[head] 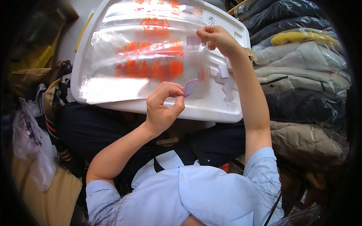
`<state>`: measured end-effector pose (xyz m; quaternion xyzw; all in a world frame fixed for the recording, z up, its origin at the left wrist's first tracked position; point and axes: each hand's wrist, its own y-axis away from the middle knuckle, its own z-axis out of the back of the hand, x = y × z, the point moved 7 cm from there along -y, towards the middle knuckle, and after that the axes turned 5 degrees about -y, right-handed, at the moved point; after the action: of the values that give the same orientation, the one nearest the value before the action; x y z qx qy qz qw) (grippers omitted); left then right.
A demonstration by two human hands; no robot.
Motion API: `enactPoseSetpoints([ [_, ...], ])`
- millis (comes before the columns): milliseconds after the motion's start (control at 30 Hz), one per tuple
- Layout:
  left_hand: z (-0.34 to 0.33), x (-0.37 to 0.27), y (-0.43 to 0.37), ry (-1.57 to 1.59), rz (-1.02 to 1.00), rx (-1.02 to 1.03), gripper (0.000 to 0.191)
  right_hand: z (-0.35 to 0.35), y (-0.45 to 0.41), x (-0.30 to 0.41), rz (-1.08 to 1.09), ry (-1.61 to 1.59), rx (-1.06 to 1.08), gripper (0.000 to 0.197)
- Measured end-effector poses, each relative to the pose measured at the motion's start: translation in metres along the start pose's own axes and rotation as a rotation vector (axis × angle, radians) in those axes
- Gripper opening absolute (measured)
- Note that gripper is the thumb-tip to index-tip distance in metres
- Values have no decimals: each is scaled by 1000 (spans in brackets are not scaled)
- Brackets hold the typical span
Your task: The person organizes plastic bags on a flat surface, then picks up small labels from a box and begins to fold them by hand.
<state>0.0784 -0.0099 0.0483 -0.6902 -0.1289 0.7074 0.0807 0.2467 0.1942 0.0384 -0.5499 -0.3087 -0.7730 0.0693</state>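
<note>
Between the thumb and fingers of my left hand (165, 106) is a small stack of pale lilac paper squares (191, 87), held over the lower edge of clear plastic bags (104, 62). The bags bear orange-red printing and lie flat on a white plastic lid (195, 111). My right hand (216, 39) is curled above the right edge of the bags; a faint pale square shows beside its fingers, and whether they grip the plastic cannot be told. Loose pale squares (227, 88) lie scattered on the lid, left of my right forearm.
Folded padded jackets in clear plastic (302, 53) are stacked along the right side. A crumpled translucent plastic bag (35, 147) hangs at the left, over tan material (53, 195). Dark-clothed legs (93, 121) are under the near edge of the lid.
</note>
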Motion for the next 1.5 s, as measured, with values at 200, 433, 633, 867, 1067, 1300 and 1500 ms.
enactPoseSetpoints([
  [200, 0, 15, -5, 53, 91, -39, 6, 47, -59, -2, -35, -320, -359, 17],
  [433, 2, 42, -1, 238, 304, -58, 4, 112, -30, 2, 329, -313, -1127, 14],
  [633, -1, 43, 0, 355, 373, 3, 8, -34, 69, 7, 378, 39, -302, 26],
  [867, -14, 41, 6, 502, 439, 95, 10, -99, 128, -6, 514, 74, -213, 35],
  [1067, -22, 45, 11, 533, 519, 134, 9, -98, 146, -6, 707, 272, -466, 31],
  [1300, -25, 46, 13, 518, 536, 136, 12, -95, 150, -14, 698, 235, -547, 10],
  [1500, -23, 50, 14, 460, 571, 135, 11, -55, 144, -31, 372, -50, -528, 10],
])
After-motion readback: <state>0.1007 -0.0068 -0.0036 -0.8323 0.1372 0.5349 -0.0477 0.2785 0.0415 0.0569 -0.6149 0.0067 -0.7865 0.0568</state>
